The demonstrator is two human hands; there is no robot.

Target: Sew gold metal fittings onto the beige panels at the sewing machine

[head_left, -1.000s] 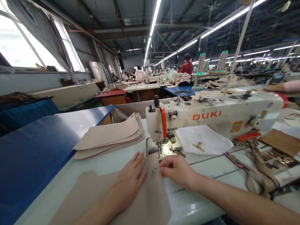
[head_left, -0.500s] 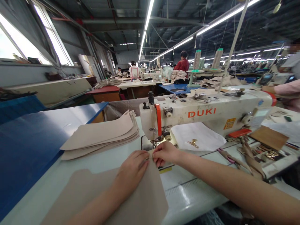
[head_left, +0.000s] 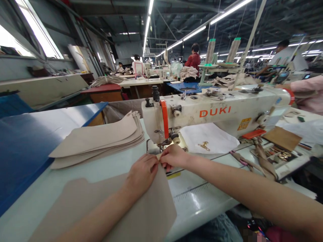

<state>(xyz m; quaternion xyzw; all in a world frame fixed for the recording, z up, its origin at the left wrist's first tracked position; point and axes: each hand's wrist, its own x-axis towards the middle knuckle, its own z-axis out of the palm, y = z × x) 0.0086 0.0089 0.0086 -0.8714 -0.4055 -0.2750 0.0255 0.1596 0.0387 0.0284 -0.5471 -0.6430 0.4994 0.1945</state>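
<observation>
My left hand (head_left: pixel 142 171) lies on a flat beige fabric panel (head_left: pixel 148 211), its fingers closed on the panel's far edge. Pinched at that same edge, just in front of the sewing machine's needle area, is my right hand (head_left: pixel 174 156); its fingertips almost meet the left ones. The fingers hide whatever small piece may be between them. Behind them stands a white sewing machine (head_left: pixel 191 112) with a red guard by its needle head. The needle and presser foot are partly covered by my right hand.
A stack of beige fabric panels (head_left: pixel 98 141) lies at left. On a white cloth (head_left: pixel 214 141) under the machine arm rest gold metal fittings (head_left: pixel 204 145). At right, a tray (head_left: pixel 285 168) holds small parts beside fabric strips. Co-workers are seen further back and at right.
The view has shifted, so the scene sits a little up and left. Both hands remain at the panel edge; a small metal piece seen by the left fingers is now hidden.
</observation>
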